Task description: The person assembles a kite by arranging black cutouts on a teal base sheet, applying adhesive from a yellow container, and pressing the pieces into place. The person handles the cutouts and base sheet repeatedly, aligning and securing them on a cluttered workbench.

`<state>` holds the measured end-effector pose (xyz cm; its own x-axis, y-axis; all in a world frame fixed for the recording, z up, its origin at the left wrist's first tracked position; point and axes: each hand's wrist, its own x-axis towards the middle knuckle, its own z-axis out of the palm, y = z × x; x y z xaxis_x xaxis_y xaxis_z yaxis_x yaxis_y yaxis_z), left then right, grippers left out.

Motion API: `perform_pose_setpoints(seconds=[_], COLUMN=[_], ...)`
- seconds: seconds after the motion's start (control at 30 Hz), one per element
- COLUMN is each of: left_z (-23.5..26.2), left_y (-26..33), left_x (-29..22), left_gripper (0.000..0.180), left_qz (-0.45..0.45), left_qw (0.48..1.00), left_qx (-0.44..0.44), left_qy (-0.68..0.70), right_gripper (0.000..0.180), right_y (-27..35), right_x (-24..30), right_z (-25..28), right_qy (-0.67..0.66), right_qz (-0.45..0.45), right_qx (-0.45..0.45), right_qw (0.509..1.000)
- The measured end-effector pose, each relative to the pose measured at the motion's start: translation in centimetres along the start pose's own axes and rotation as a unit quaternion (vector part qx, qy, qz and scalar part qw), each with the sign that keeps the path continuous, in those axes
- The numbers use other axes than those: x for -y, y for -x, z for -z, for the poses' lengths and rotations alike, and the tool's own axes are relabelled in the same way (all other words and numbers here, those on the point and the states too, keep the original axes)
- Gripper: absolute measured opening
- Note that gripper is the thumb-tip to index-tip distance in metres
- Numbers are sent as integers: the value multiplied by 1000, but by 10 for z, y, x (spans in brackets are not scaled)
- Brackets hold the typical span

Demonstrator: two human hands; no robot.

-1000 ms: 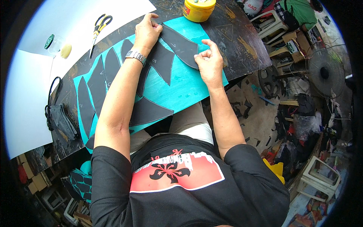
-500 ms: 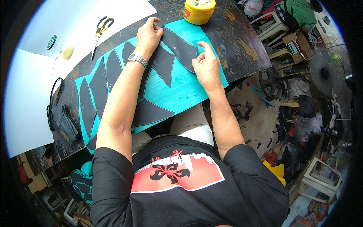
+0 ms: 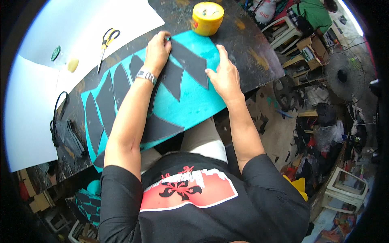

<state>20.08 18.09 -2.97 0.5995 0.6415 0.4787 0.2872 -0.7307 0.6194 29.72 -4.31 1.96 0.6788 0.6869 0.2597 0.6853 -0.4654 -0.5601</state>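
Bare left forearm hides parts of pointed, flat black pieces on turquoise sheet; left hand, some fingertips tucked from sight, grip unclear. Upper edge crops large white sheet. Dark floor scraps blurred.

Dark piece now flat on teal sheet; right fingers spread.

Turquoise sheet: matt, faintly mottled; black pieces on the sheet: matt, smooth, material indeterminate; tub at the sheet's far edge: glossy plastic; tabletop beneath the sheet: scuffed, semi-gloss; scissors beyond the sheet's left side: metal blades, plastic-looking handles; wristwatch above the sheet: polished metal.
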Motion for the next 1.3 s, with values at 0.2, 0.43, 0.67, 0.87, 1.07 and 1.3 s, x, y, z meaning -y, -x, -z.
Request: perform_pose_setpoints(seconds=[0.2, 0.43, 0.67, 0.87, 1.07, 1.3], left_z=[-6, -62, -101, -109, -107, -107], left_y=[-9, -48, -63, -57, -57, -54], left_x=[-29, -59, -63, -66, -71, -65], left_gripper=[54, 100, 89, 80, 78, 82], left_qz=[24, 28, 14, 42, 54, 60], left_qw=[1000, 983, 977, 981, 984, 985], left_qx=[-14, 57, -61, -82, -76, -55], left_qy=[-10, 170, 205, 169, 155, 150], right_gripper=[95, 85, 75, 73, 75, 74], right_y=[-74, -182, -192, -201, -205, -188], right_x=[0, 15, 4, -3, -13, -13], right_z=[28, -21, -28, -32, -21, -18], right_qy=[-55, 128, 179, 227, 189, 189], right_qz=[161, 224, 170, 246, 205, 265], right_qx=[-138, -86, -34, -58, -28, -46], right_qw=[976, 962, 968, 941, 960, 944])
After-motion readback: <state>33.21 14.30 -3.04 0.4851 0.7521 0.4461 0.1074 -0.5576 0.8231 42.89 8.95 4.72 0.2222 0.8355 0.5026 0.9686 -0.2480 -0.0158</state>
